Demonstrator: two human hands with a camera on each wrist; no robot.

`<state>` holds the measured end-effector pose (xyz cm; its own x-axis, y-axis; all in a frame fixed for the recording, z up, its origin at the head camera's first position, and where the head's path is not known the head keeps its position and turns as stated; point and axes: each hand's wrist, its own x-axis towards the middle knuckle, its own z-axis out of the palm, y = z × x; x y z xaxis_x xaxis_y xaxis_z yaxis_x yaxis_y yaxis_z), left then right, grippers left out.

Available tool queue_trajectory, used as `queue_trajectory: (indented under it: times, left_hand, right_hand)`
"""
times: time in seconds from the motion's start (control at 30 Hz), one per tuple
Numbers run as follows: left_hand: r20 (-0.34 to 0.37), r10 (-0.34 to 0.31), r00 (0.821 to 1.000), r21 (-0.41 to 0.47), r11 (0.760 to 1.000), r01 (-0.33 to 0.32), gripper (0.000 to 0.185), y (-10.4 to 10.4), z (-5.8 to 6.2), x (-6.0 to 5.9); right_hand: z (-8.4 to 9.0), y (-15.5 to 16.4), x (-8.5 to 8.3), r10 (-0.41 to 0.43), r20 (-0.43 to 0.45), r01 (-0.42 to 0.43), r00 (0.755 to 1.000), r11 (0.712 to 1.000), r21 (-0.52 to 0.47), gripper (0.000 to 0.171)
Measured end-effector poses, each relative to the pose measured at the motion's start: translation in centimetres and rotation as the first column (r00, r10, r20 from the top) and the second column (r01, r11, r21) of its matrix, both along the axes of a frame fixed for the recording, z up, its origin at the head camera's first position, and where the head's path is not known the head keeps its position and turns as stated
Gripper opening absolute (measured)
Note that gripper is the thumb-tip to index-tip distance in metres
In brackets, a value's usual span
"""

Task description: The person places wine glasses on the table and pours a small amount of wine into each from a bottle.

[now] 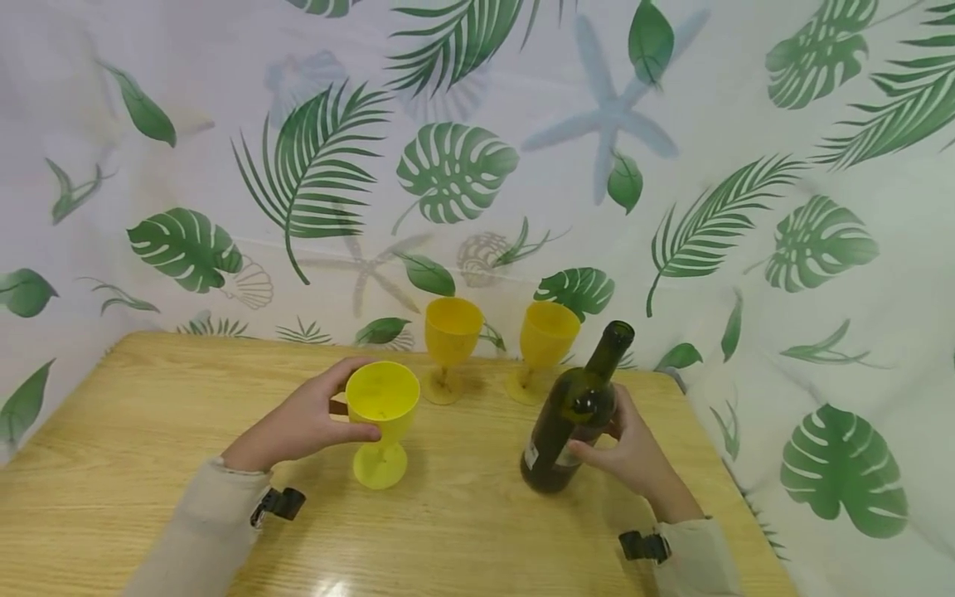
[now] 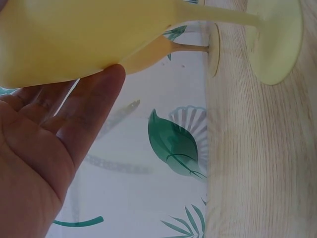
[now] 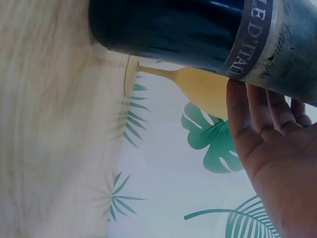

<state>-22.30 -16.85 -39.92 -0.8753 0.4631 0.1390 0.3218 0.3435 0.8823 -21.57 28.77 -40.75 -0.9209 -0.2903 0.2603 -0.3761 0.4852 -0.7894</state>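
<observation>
My left hand [image 1: 317, 419] grips a bright yellow goblet [image 1: 382, 406] round its bowl, thumb in front and fingers behind. The goblet is upright; its round foot [image 2: 277, 39] is at the tabletop, though I cannot tell if it touches. To the right, my right hand [image 1: 630, 452] holds a dark green wine bottle [image 1: 555, 427] by its lower body, fingers wrapped behind it. A pale printed label [image 3: 282, 54] shows in the right wrist view. In the head view the bottle neck [image 1: 610, 348] leans to the right and looks uncorked.
Two more yellow goblets stand upright at the back of the wooden table [image 1: 246, 381]: one goblet [image 1: 452, 332] behind the held one, another goblet [image 1: 548, 336] just behind the bottle. A leaf-patterned curtain [image 1: 455, 174] hangs along the back and right edges.
</observation>
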Motion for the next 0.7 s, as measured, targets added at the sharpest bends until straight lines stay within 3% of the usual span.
queue_trajectory:
  times: [0.5,0.7]
  left_hand:
    - [-0.008,0.004,1.000,-0.011,1.000,-0.005,0.086,0.45,-0.58,-0.07]
    - [-0.019,0.007,1.000,-0.007,1.000,-0.007,0.085,0.49,-0.74,0.26]
  right_hand:
    - [-0.42,-0.06,0.17,0.056,-0.022,-0.056,0.998,0.998,-0.017,0.076]
    - [-0.73,-0.40,0.15,0.047,0.010,-0.047,0.999,0.999,-0.009,0.079]
